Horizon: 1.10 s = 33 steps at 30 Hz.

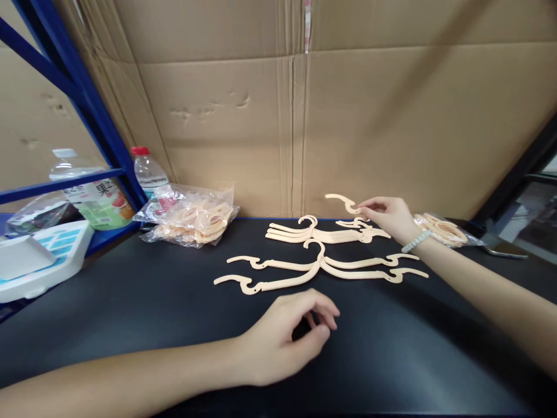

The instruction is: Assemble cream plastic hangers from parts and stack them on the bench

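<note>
Several cream plastic hangers lie on the black table (130, 325). The nearest pair of hangers (322, 267) is spread flat at the middle; a stack of hangers (331, 234) lies behind them. My right hand (389, 217) pinches the end of a hanger piece (343, 201) and lifts it above the stack. A beaded bracelet sits on that wrist. My left hand (289, 339) rests on the table in front of the nearest hangers, fingers curled loosely, holding nothing.
A clear bag of hangers (191, 219) lies at the back left, another bag (448, 230) behind my right wrist. Two bottles (148, 171) and a white-blue scale (39, 258) stand by a blue rack (91, 110). A cardboard wall (304, 104) closes the back.
</note>
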### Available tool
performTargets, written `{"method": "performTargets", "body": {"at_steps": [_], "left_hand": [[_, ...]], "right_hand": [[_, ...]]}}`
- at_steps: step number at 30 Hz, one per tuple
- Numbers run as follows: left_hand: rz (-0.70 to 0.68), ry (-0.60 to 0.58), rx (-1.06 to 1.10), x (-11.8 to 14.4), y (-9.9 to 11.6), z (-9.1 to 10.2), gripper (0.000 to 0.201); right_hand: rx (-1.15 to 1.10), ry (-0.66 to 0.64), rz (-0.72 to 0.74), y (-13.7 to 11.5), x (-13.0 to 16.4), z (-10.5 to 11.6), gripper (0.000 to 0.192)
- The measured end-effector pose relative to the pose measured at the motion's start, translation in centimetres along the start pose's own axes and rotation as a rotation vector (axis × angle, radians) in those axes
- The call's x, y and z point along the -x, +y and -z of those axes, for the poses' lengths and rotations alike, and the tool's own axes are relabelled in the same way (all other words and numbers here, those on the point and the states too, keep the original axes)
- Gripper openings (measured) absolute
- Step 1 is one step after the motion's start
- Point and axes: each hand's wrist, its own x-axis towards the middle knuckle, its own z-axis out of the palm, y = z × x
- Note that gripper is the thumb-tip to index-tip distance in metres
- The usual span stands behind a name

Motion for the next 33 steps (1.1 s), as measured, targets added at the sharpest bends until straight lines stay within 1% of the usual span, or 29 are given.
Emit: {"method": "performTargets", "body": {"at_steps": [2, 3, 4, 6, 7, 10, 12, 13, 15, 16, 17, 18, 19, 20, 21, 23, 25, 27, 30, 33], "left_hand": [[0.146, 0.09, 0.207, -0.3, -0.6, -0.1, 0.022], [0.2, 0.134, 0.298, -0.4, -0.9, -0.1, 0.026], [0.243, 0.177, 0.372, -0.6, -1.1, -0.1, 0.031], [0.287, 0.244, 0.47, -0.8, -1.2, -0.1, 0.037], [0.302, 0.271, 0.495, -0.8, -1.2, -0.1, 0.037], [0.343, 0.354, 0.523, -0.9, -1.1, -0.1, 0.031], [0.357, 0.392, 0.553, -0.9, -1.1, -0.1, 0.028], [0.356, 0.405, 0.58, -0.9, -1.1, -0.1, 0.027], [0.357, 0.419, 0.621, -0.9, -1.2, -0.1, 0.025], [0.36, 0.421, 0.629, -0.9, -1.2, -0.2, 0.025], [0.364, 0.419, 0.63, -0.9, -1.2, -0.2, 0.025], [0.368, 0.416, 0.626, -0.8, -1.2, -0.2, 0.025], [0.373, 0.414, 0.62, -0.8, -1.2, -0.2, 0.025], [0.375, 0.414, 0.614, -0.8, -1.2, -0.2, 0.025], [0.374, 0.416, 0.608, -0.8, -1.1, -0.2, 0.025], [0.373, 0.4, 0.584, -0.8, -1.1, -0.1, 0.026], [0.37, 0.374, 0.559, -0.9, -1.1, 0.0, 0.029], [0.372, 0.359, 0.542, -0.9, -1.0, 0.1, 0.031], [0.379, 0.368, 0.538, -0.9, -0.9, 0.2, 0.028], [0.391, 0.371, 0.532, -0.9, -0.8, 0.2, 0.024]], "right_hand": [[-0.472, -0.145, -0.074, -3.3, 2.2, 0.0, 0.028], [-0.637, -0.21, -0.1, -5.0, 3.3, 0.0, 0.028], [-0.741, -0.279, -0.116, -6.7, 4.4, 0.0, 0.027], [-0.864, -0.427, -0.122, -9.4, 6.4, 0.0, 0.025], [-0.891, -0.488, -0.111, -10.4, 7.1, 0.0, 0.023], [-0.921, -0.634, -0.066, -11.9, 8.4, 0.0, 0.02], [-0.896, -0.685, -0.031, -11.7, 8.1, 0.0, 0.021], [-0.86, -0.67, -0.002, -11.3, 7.7, 0.0, 0.022], [-0.706, -0.544, 0.093, -9.8, 6.3, -0.1, 0.023], [-0.591, -0.44, 0.158, -8.8, 5.4, -0.2, 0.022], [-0.43, -0.343, 0.228, -7.6, 4.5, -0.4, 0.019], [-0.241, -0.29, 0.299, -6.4, 3.7, -0.7, 0.015], [-0.08, -0.265, 0.357, -5.2, 3.0, -1.1, 0.012], [0.042, -0.293, 0.395, -4.0, 2.4, -1.5, 0.012], [0.116, -0.307, 0.413, -3.0, 2.1, -2.0, 0.011], [0.158, -0.323, 0.438, -1.7, 1.9, -3.0, 0.008], [0.158, -0.313, 0.449, -1.3, 2.1, -3.7, 0.007], [0.167, -0.3, 0.449, -1.4, 2.3, -4.1, 0.006], [0.178, -0.303, 0.441, -1.9, 2.2, -4.5, 0.003], [0.186, -0.326, 0.449, -2.2, 1.7, -4.6, 0.006]]}}
